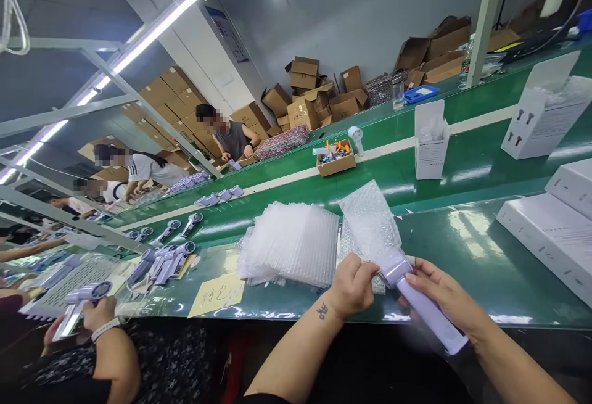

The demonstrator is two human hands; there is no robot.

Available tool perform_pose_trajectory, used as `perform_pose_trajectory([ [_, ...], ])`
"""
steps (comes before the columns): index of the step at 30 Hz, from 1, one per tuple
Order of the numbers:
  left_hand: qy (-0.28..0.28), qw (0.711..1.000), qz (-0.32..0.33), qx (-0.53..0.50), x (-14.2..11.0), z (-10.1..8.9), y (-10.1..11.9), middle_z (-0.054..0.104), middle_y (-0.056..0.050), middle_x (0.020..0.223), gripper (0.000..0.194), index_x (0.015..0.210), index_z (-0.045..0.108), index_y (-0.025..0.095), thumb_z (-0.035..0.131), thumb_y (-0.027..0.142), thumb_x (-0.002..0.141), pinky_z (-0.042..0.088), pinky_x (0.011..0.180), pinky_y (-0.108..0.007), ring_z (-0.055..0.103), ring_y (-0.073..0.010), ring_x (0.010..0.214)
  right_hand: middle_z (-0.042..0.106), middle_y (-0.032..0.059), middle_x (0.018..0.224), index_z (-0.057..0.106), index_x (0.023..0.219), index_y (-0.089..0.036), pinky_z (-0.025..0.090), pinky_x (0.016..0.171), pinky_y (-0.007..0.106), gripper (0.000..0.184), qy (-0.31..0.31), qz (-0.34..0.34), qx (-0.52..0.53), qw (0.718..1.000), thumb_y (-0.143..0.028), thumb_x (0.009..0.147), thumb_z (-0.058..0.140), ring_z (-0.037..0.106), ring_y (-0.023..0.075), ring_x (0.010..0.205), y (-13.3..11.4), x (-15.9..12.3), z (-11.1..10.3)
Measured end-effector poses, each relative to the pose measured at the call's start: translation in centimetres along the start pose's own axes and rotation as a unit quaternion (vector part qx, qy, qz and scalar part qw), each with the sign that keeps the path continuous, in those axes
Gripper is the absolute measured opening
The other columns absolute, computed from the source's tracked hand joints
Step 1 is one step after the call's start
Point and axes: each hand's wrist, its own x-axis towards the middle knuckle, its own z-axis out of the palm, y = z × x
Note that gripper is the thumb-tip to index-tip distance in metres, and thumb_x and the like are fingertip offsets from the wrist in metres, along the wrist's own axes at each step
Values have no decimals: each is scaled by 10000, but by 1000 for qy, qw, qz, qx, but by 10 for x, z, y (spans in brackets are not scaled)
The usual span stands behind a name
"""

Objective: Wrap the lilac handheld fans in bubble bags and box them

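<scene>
Lavender plastic handheld fan (428, 314), head against clear bubble-wrap bag (370, 216).
Left hand (354, 287) pinches bag edge; right hand (444, 296) grips fan (thumb on top).

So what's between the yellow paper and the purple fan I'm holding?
In the head view, the stack of bubble wrap lies beside the yellow paper, then your left hand comes before the purple fan.

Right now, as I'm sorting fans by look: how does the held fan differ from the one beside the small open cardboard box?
The held fan is lavender; the other fan looks white. The held fan slants; the other fan stands. The held fan has bubble wrap at its head; the other fan is bare. Both have a head on a handle.
</scene>
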Motion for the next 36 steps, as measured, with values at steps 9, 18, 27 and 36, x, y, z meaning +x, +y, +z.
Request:
perform_pose_trajectory([
  [9, -11, 993, -8, 119, -5, 12, -15, 467, -25, 636, 121, 886, 561, 142, 492, 101, 796, 355, 557, -269, 446, -157, 610, 627, 18, 854, 419, 1228, -256, 551, 480, 328, 614, 63, -47, 10, 997, -395, 714, 726, 659, 220, 656, 5, -1, 11],
  [18, -31, 986, -157, 36, -13, 49, 0, 551, -45, 659, 116, 815, 553, 175, 457, 113, 795, 422, 594, -287, 531, -168, 647, 682, 25, 867, 436, 1065, -270, 550, 466, 305, 504, 143, -38, 47, 988, -370, 681, 747, 679, 232, 683, 15, 10, 13],
  [27, -12, 996, -84, 33, -11, 34, -7, 562, -55, 666, 153, 906, 577, 138, 463, 102, 811, 420, 602, -290, 514, -169, 644, 672, 15, 784, 402, 1205, -280, 546, 471, 277, 605, 94, -17, 76, 993, -334, 705, 738, 673, 211, 674, 4, 2, 16],
  [36, -72, 993, -92, -27, -9, 47, 19, 582, -70, 645, 126, 813, 596, 162, 474, 155, 783, 433, 591, -306, 551, -184, 638, 620, -74, 604, 400, 1057, -286, 501, 437, 263, 478, 136, -64, 34, 988, -313, 706, 724, 612, 169, 464, 9, 18, 11],
])
